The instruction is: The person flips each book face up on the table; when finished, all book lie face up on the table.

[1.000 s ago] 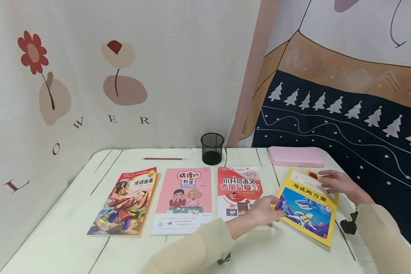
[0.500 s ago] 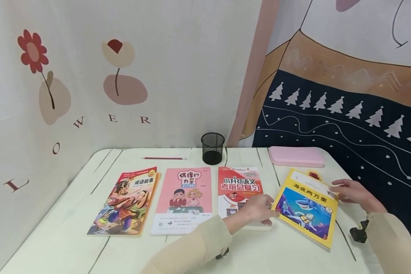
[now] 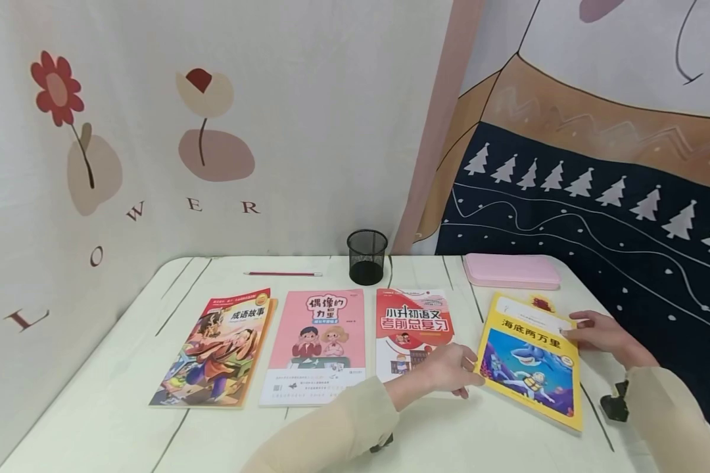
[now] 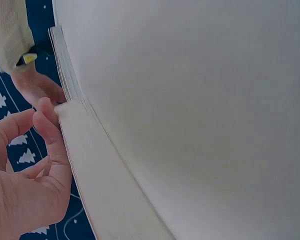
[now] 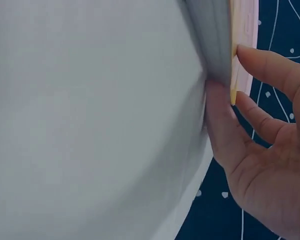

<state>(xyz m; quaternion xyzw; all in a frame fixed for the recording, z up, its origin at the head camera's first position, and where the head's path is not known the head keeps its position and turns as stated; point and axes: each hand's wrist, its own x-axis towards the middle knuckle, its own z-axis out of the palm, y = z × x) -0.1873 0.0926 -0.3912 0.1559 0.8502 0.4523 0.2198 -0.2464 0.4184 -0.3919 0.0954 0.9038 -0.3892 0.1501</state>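
Observation:
At the right of the table lies a yellow book [image 3: 529, 374] with a shark and a diver on its cover. My right hand [image 3: 609, 338] pinches its upper right edge; in the right wrist view the thumb lies on the page side and two fingertips meet the yellow cover [image 5: 233, 95]. My left hand [image 3: 440, 371] hovers over the lower right corner of the red-and-white book [image 3: 414, 322], its loosely bent fingers right at the yellow book's lower left corner. From the left wrist, the left hand [image 4: 30, 185] appears beside the cream page edges [image 4: 105, 175].
Further left lie a pink book [image 3: 316, 348] and a colourful story book [image 3: 219, 355]. Along the back are a red pencil [image 3: 284, 274], a black mesh pen holder [image 3: 367, 257] and a pink pencil case [image 3: 511, 270]. Printed curtains [image 3: 307, 131] hang behind the table.
The yellow book has turned slightly counterclockwise: its top shifted left, its lower end right. My right hand drew back from the cover to its right edge. The left hand moved slightly left.

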